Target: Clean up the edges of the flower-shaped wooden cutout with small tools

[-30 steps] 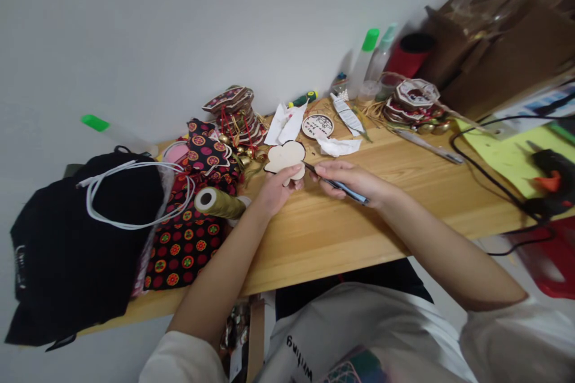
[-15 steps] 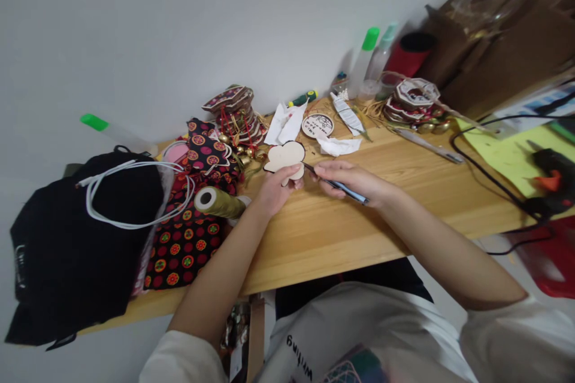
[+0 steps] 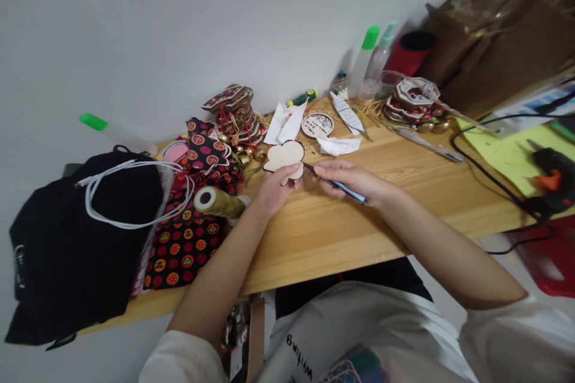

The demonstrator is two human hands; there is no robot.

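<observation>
Two hands busy: left hand [image 3: 275,190] pinches wooden cutout [image 3: 284,157]; right hand [image 3: 350,179] grips pen [image 3: 336,184]; shirt [image 3: 341,335] reads "writing"

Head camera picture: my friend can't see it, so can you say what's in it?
A person's left hand holds a flat, pale, flower-shaped wooden piece above a wooden table, while the right hand holds a pen whose tip touches its edge. Patterned fabric, a spool of gold thread, and a black bag lie to the left.

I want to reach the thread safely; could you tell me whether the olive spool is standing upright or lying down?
Lying down: the olive thread spool rests on its side, hollow core facing left.
</observation>
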